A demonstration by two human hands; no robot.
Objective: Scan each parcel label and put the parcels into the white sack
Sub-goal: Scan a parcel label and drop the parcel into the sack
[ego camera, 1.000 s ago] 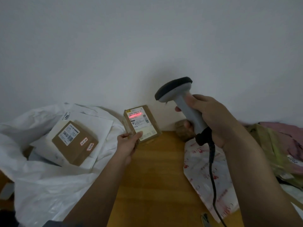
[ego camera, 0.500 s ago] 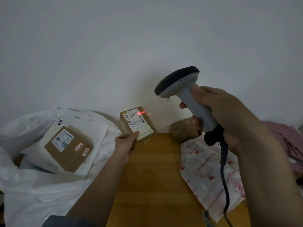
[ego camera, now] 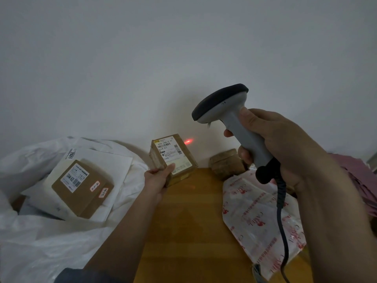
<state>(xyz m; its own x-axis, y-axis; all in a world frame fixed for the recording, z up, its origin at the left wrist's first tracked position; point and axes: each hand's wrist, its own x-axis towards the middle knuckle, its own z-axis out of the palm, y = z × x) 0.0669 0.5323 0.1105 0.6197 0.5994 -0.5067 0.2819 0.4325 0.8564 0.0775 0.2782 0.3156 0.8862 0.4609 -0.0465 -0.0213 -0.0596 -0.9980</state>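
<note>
left hand gripping small labelled box, right hand clenched around scanner, red dot on wall at box's 2 o'clock, white sack at 9 o'clock

Your right hand hides most of the scanner grip. The cable runs off the bottom edge. The small print on the box label is unreadable.

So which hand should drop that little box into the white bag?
Probably the left hand: it already holds the small box beside the white sack, while the right hand grips the scanner.
</note>
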